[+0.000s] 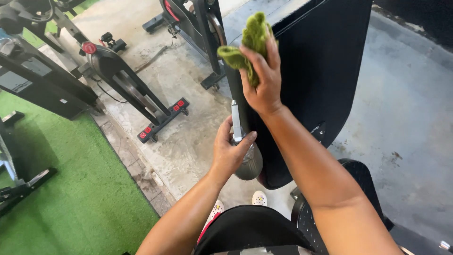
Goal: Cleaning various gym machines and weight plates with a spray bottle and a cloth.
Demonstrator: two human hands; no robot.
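Green cloth [249, 43] sat squeezed in the right hand [264, 78] at the top middle, wiping the black pad [325, 71], while left hand [229, 151] fingers wrapped the spray bottle [245, 158] below, maybe for another squirt.

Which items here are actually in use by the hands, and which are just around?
In use: green cloth in right hand; grey spray bottle in left hand; black bench pad under the cloth.
Around: exercise bikes, green turf, concrete floor.
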